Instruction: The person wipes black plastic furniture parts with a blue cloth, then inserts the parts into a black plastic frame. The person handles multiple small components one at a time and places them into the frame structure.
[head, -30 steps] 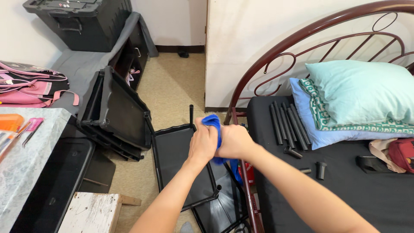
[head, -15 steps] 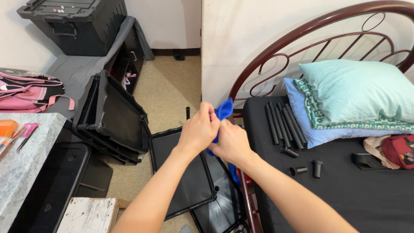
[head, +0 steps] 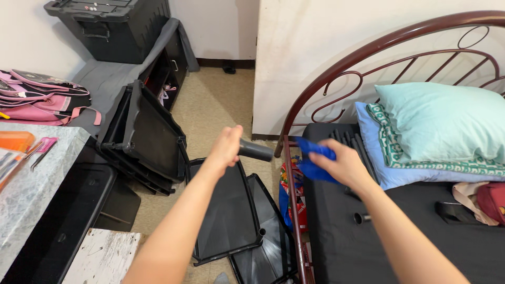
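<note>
From the head camera, both arms reach up from the bottom edge toward the middle of the frame. The left hand (head: 225, 149) is curled shut around one end of a short dark tube (head: 256, 151), which sticks out to the right, nearly level. The right hand (head: 342, 165), just right of centre, is bunched around a blue cloth (head: 314, 158); the cloth spills out to the left of the fingers and hangs close to the tube's free end, though I cannot tell whether the two touch. The hands are apart, with the tube's tip and the cloth between them.

Behind the right hand, a dark red metal bed frame (head: 368, 50) arcs across the upper right. On the black mattress (head: 336, 247) lie a row of black tubes (head: 351, 141), partly hidden by the hand, and one short tube piece (head: 362, 217) near the forearm. A pale green pillow (head: 439, 122) sits on a blue one (head: 376, 158) at the right, with a dark red bundle (head: 492, 202) at the far right edge.

On the floor below the hands lie flat black panels (head: 229, 221), and a stack of black trays (head: 144, 137) leans at left of centre. A black bin (head: 113, 26) stands in the upper left, a pink bag (head: 37, 100) below it. The marble counter (head: 37, 173) at the left edge carries an orange box (head: 16, 141).
</note>
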